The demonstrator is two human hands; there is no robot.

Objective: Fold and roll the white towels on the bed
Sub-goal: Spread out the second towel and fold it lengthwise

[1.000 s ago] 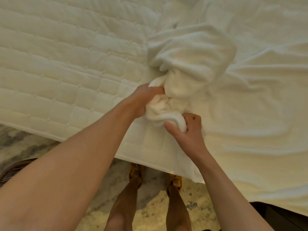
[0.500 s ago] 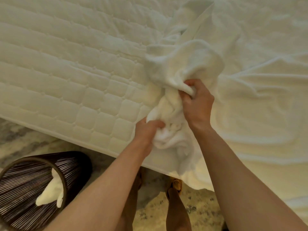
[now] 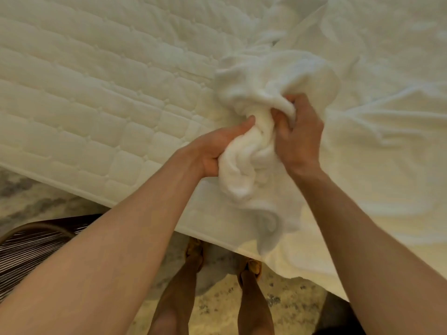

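Observation:
A crumpled white towel [image 3: 263, 78] is bunched up near the bed's front edge, its lower end hanging past the mattress rim. My left hand [image 3: 212, 151] grips the towel's twisted middle from the left. My right hand [image 3: 298, 139] clutches the same bunch from the right, fingers dug into the folds just above the left hand. The two hands are almost touching around the cloth. More white cloth [image 3: 377, 146] lies spread and wrinkled over the right half of the bed.
The quilted mattress [image 3: 92, 97] is bare on the left. A dark wicker basket [image 3: 26, 250] stands on the floor at the lower left. My legs and feet [image 3: 193, 252] are on the speckled floor right at the bed's edge.
My left hand has moved up and regripped the towel higher. The right hand has slid down a little, so both hands now meet around the bunch. The view shifted, hiding most of the basket.

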